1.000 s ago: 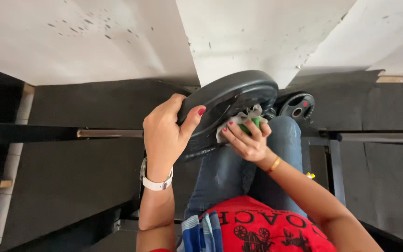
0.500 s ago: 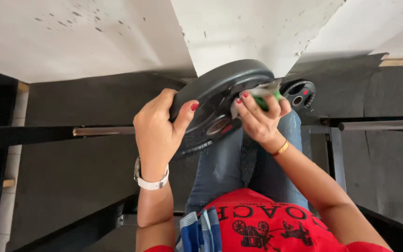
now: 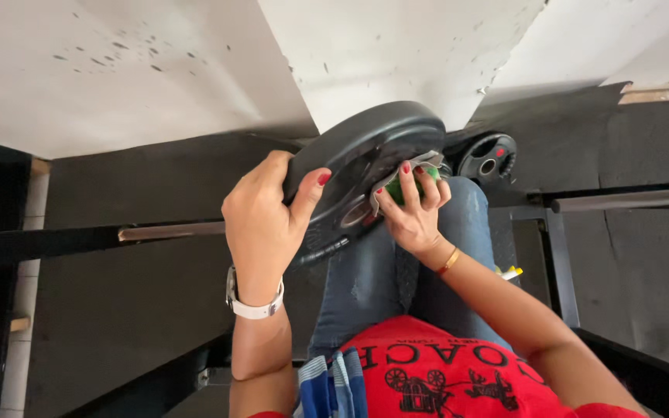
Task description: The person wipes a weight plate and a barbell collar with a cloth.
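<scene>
A black round weight plate (image 3: 361, 151) rests tilted on my knee, in blue jeans. My left hand (image 3: 266, 220), with a white wristwatch, grips the plate's left rim, thumb on its face. My right hand (image 3: 410, 210), with a gold bangle, presses a green-and-grey cloth (image 3: 406, 184) against the right side of the plate's face. The plate's hub is partly hidden by my fingers and the cloth.
A smaller black weight plate (image 3: 489, 158) lies on the dark rubber floor (image 3: 141, 286) beyond my knee. A metal bar (image 3: 168, 230) runs left, another bar (image 3: 629, 200) right. White walls (image 3: 381, 46) stand close ahead. A dark frame (image 3: 563, 263) sits to the right.
My right hand with the cloth slid up the plate's face, then came back down a little. The left hand kept its grip on the rim.
</scene>
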